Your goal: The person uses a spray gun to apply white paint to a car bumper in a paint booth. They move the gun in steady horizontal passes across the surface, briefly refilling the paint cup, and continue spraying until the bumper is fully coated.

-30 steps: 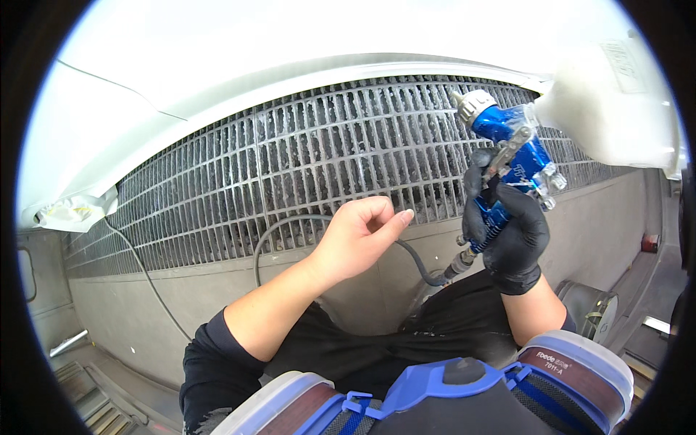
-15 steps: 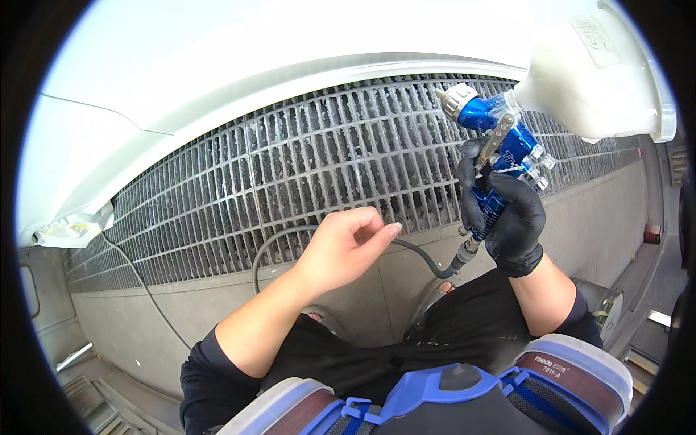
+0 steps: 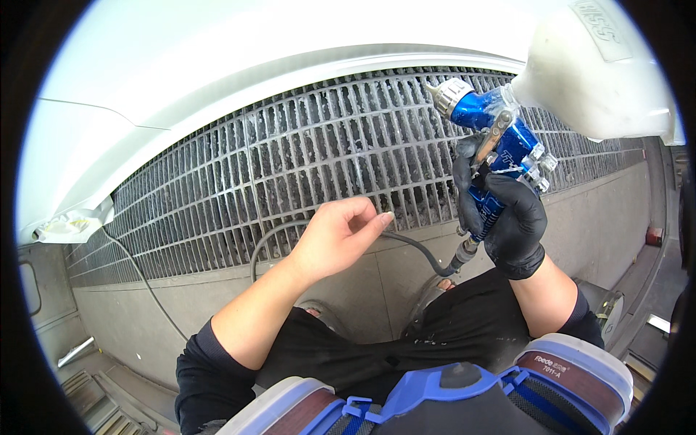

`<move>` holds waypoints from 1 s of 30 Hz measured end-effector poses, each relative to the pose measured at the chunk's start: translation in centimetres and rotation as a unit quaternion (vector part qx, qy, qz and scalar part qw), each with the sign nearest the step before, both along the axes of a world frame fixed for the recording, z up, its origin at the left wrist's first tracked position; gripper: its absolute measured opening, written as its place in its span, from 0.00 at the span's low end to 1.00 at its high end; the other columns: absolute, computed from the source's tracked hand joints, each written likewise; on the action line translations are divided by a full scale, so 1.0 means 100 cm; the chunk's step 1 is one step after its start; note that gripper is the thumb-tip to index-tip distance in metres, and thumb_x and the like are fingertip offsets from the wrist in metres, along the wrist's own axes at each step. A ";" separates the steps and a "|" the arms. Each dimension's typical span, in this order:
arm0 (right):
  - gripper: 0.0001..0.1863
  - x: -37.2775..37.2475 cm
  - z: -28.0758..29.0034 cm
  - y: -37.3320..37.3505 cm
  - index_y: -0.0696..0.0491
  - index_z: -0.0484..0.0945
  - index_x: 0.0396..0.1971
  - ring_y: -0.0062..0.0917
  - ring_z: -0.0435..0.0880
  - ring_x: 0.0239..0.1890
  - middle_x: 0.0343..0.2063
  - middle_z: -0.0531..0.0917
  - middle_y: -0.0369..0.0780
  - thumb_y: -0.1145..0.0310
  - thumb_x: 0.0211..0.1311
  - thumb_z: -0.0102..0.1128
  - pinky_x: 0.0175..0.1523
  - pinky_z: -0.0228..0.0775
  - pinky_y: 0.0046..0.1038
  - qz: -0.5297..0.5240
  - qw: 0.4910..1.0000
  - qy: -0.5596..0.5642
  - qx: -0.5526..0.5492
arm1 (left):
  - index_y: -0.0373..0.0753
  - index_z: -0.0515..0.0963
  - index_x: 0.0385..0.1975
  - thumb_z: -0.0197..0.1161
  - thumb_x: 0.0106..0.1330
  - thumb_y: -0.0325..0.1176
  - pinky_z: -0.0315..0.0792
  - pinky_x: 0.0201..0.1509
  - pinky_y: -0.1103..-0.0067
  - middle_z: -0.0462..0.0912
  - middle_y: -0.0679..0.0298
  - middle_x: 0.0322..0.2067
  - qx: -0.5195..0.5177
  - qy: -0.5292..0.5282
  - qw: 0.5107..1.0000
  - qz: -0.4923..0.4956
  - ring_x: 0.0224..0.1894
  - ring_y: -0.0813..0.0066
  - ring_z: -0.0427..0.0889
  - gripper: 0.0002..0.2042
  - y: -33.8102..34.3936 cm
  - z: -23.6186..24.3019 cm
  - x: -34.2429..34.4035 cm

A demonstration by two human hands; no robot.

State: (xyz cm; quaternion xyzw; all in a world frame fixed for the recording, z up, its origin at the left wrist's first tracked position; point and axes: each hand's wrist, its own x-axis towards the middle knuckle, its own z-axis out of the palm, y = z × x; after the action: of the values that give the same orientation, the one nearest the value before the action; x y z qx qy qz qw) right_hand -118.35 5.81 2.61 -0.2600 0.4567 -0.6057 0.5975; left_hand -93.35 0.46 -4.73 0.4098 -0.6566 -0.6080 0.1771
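My right hand (image 3: 516, 225), in a black glove, is wrapped round the handle of a blue spray gun (image 3: 516, 148). The gun's silver nozzle (image 3: 451, 98) points to the upper left, and its large white paint cup (image 3: 591, 83) tilts off to the upper right. From the bottom of the handle an air hose (image 3: 417, 250) runs left and passes behind my left hand (image 3: 339, 239). That hand is bare and closed, its thumb against the curled fingers. Whether it holds the hose is hidden. A glossy white panel (image 3: 239, 61) curves across the far side, beyond the gun.
A paint-crusted metal floor grate (image 3: 326, 148) spans the middle, with grey floor (image 3: 188, 301) in front. A thin cable (image 3: 148, 283) hangs at the left from a wrapped bundle (image 3: 69, 226). My respirator (image 3: 449, 384) covers the bottom edge. A small red object (image 3: 655, 235) lies far right.
The spray gun and its cup have shifted slightly up, with the nozzle a little farther left. My left hand has moved slightly left and up, still closed.
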 end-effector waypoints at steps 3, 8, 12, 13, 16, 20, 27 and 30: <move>0.17 -0.004 -0.002 0.002 0.59 0.81 0.50 0.19 0.79 0.22 0.35 0.86 0.39 0.69 0.64 0.58 0.27 0.70 0.20 0.030 0.999 -0.030 -0.012 | 0.36 0.75 0.23 0.66 0.74 0.36 0.67 0.27 0.79 0.74 0.70 0.17 0.004 0.005 1.000 0.006 0.22 0.84 0.68 0.16 0.001 0.000 -0.001; 0.13 -0.006 -0.005 0.003 0.57 0.81 0.46 0.20 0.79 0.21 0.34 0.86 0.40 0.69 0.64 0.58 0.28 0.72 0.22 0.041 0.999 -0.036 -0.008 | 0.36 0.75 0.23 0.66 0.74 0.36 0.67 0.26 0.79 0.73 0.70 0.16 -0.007 0.010 1.000 0.002 0.22 0.85 0.68 0.16 0.002 0.001 0.000; 0.12 -0.003 -0.005 0.003 0.57 0.81 0.44 0.21 0.79 0.20 0.30 0.85 0.39 0.68 0.64 0.58 0.28 0.72 0.23 0.027 0.999 -0.045 -0.002 | 0.36 0.75 0.23 0.66 0.74 0.36 0.66 0.26 0.79 0.73 0.70 0.16 -0.008 0.008 1.000 0.003 0.21 0.85 0.68 0.16 0.002 0.001 0.001; 0.12 -0.002 -0.006 0.004 0.57 0.81 0.44 0.22 0.80 0.21 0.30 0.85 0.39 0.68 0.64 0.59 0.28 0.73 0.23 0.010 0.999 -0.033 0.010 | 0.36 0.75 0.23 0.66 0.74 0.36 0.66 0.26 0.79 0.73 0.70 0.16 -0.007 0.016 1.000 0.006 0.21 0.85 0.68 0.16 0.002 0.001 0.001; 0.13 -0.006 -0.011 0.009 0.57 0.81 0.44 0.23 0.82 0.24 0.31 0.85 0.39 0.68 0.63 0.60 0.30 0.75 0.23 0.013 0.999 -0.032 0.020 | 0.36 0.75 0.23 0.67 0.74 0.36 0.66 0.25 0.79 0.73 0.70 0.16 -0.003 0.020 1.000 0.009 0.21 0.85 0.67 0.16 0.003 0.000 0.001; 0.14 -0.014 -0.022 0.011 0.57 0.82 0.47 0.25 0.86 0.32 0.37 0.87 0.40 0.69 0.63 0.60 0.37 0.79 0.24 0.006 0.999 -0.030 0.017 | 0.36 0.74 0.23 0.67 0.73 0.36 0.65 0.25 0.78 0.73 0.69 0.16 -0.021 0.010 1.000 0.005 0.21 0.84 0.67 0.16 0.003 -0.001 0.000; 0.18 -0.003 -0.014 0.005 0.59 0.76 0.51 0.22 0.74 0.16 0.36 0.85 0.43 0.66 0.64 0.57 0.21 0.65 0.22 0.048 0.998 -0.006 -0.037 | 0.35 0.73 0.21 0.67 0.73 0.36 0.67 0.26 0.74 0.73 0.64 0.15 -0.053 0.028 0.998 0.002 0.20 0.78 0.68 0.18 0.003 -0.002 -0.001; 0.20 0.001 -0.007 0.003 0.58 0.74 0.53 0.21 0.73 0.15 0.35 0.85 0.43 0.65 0.64 0.58 0.20 0.63 0.21 0.043 0.998 -0.015 -0.030 | 0.35 0.73 0.21 0.67 0.72 0.36 0.67 0.26 0.74 0.74 0.63 0.15 -0.059 0.021 0.998 0.000 0.19 0.77 0.69 0.18 0.002 -0.002 -0.001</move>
State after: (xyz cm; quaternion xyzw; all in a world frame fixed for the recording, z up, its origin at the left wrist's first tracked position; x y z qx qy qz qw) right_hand -118.26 6.09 1.93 -0.2882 0.4172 -0.5968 0.6218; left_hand -93.48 0.71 -4.92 0.3856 -0.6876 -0.5767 0.2144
